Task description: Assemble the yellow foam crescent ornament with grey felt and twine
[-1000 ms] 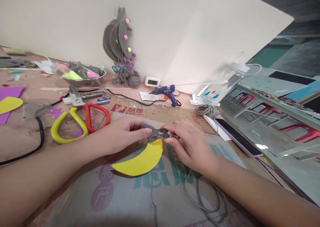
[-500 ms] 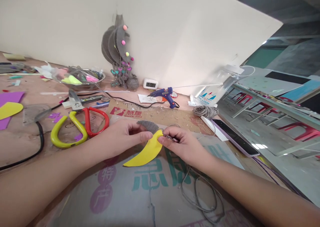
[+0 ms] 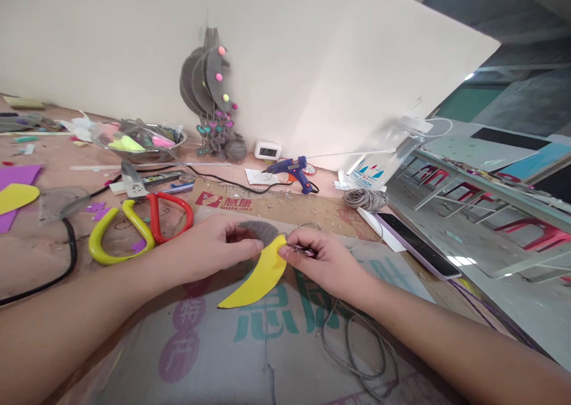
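Above the cardboard I hold a yellow crescent cutout (image 3: pixel 256 281), its upper end wound with grey twine (image 3: pixel 263 229). My left hand (image 3: pixel 218 241) is closed on the wound end, thumb in front and fingers behind. At the edge of the winding, my right hand (image 3: pixel 323 259) pinches the crescent between thumb and fingers. A small metal tool (image 3: pixel 303 250) juts between those fingers; its kind is mostly hidden. Loose loops of twine (image 3: pixel 352 345) lie below my right wrist.
Scissors (image 3: pixel 102 238) with yellow and red handles lie left of my hands. Behind are a blue glue gun (image 3: pixel 289 168), a clock (image 3: pixel 267 150) and a metal bowl (image 3: pixel 138 150) of scraps. A twine ball (image 3: pixel 366 198), phone (image 3: pixel 417 244) and plastic jug (image 3: pixel 392 149) stand right.
The crescent's yellow tip has swung slightly down, and more of the grey-wound part shows between my hands. Both hands keep their hold; the view has shifted a little.
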A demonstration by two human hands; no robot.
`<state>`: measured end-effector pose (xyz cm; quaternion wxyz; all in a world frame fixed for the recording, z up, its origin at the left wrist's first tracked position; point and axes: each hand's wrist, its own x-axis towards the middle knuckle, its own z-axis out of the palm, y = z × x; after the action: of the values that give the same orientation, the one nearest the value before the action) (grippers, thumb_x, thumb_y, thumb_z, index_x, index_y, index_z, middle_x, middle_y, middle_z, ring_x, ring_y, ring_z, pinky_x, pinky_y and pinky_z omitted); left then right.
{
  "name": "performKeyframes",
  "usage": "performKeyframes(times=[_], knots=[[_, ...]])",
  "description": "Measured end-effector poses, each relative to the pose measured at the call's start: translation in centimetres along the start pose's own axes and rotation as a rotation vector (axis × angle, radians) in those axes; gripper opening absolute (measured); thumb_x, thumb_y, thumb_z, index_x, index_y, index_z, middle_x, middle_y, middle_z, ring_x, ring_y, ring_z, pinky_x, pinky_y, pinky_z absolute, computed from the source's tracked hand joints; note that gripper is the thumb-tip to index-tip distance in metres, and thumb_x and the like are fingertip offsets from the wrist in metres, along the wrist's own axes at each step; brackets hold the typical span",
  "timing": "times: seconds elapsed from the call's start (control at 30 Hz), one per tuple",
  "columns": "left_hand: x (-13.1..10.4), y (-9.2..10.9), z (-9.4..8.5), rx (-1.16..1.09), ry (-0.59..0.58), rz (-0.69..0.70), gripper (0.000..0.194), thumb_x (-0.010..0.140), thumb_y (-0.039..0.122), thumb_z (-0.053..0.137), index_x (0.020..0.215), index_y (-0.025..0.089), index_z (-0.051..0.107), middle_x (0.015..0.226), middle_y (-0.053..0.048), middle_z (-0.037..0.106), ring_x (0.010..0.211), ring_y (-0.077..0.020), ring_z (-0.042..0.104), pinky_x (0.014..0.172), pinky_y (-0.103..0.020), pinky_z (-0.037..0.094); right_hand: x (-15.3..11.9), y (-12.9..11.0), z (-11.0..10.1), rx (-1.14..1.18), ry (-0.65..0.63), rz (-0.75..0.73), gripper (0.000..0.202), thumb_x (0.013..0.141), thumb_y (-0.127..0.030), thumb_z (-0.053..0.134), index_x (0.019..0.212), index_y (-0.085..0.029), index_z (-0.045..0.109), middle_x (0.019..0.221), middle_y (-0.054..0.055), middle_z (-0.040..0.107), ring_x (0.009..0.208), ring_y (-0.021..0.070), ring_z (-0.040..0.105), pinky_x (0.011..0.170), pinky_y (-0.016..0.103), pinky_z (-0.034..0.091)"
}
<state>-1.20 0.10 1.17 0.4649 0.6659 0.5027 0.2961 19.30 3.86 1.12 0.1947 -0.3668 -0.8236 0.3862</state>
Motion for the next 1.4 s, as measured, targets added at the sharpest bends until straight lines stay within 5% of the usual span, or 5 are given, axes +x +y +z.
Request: performKeyframes(times=[0.3,0.87,1.4], knots=[[0.04,-0.25,0.06,0.028,0.033,0.003,0.031,0.078,0.045,0.047,0.065,0.017,0.053,0.062,0.003,0.046,0.055,-0.0111,0.04,0.051,-0.024,0.029,0.04,0.14,-0.08,-0.044,0.01,-0.018,0.027,0.083,-0.04,0.051,0.07,-0.016,0.054,0.064,-0.002,0.044,0.059,0.0091,0.04,0.051,0.02,0.034],[0.02,-0.57,0.07,0.076,0.015,0.02,0.017,0.077,0.032,0.046,0.068,0.018,0.052,0.065,0.003,0.046,0.059,-0.0118,0.041,0.053,-0.025,0.032,-0.03,0.05,-0.06,-0.027,-0.009,-0.002,0.027,0.083,-0.04,0.05,0.071,-0.017,0.054,0.064,-0.002,0.042,0.059,0.0093,0.038,0.051,0.02,0.031],[0.19,-0.22,-0.26,-0.188,0.008,0.016,0.025,0.079,0.037,0.05,0.065,0.016,0.054,0.064,0.002,0.05,0.062,-0.0109,0.045,0.061,-0.024,0.036,0.13,0.34,-0.01,-0.075,0.005,-0.058,0.023,0.083,-0.036,0.051,0.07,-0.017,0.053,0.062,-0.003,0.044,0.058,0.009,0.038,0.052,0.02,0.033]])
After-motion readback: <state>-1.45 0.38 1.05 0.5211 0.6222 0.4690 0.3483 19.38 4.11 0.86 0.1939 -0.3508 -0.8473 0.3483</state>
